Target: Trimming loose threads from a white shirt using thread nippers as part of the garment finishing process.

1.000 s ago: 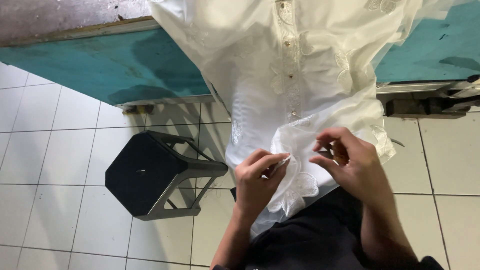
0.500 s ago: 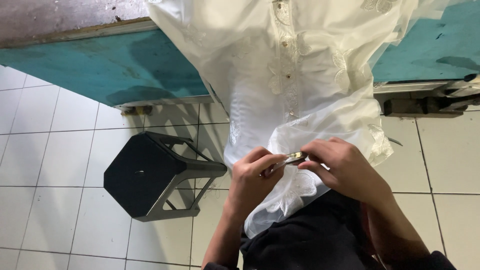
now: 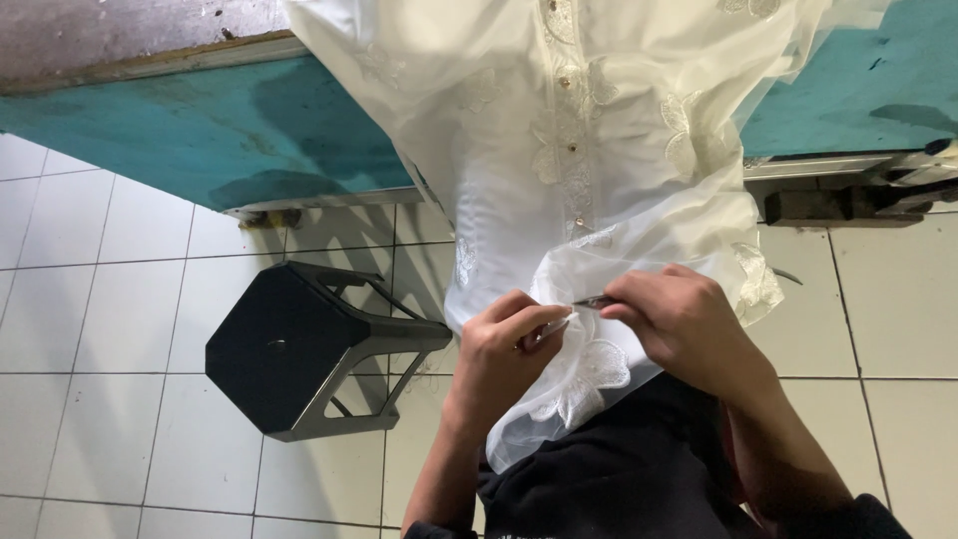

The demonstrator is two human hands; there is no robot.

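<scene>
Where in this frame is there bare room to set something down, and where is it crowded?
Bare white floor tiles lie left of the black stool, and more on the right below the teal table. The stool top is bare. It is crowded where the left hand and right hand work the white garment.

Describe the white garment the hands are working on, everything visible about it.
The white garment is cream-white, of thin, partly sheer fabric with embroidered flower motifs and a row of small buttons down its front. It hangs from the teal table over the edge, its lower hem gathered over the person's dark lap. The left hand pinches the hem, and the right hand holds a small slim metal tool against it. The top is cut off by the frame.
</scene>
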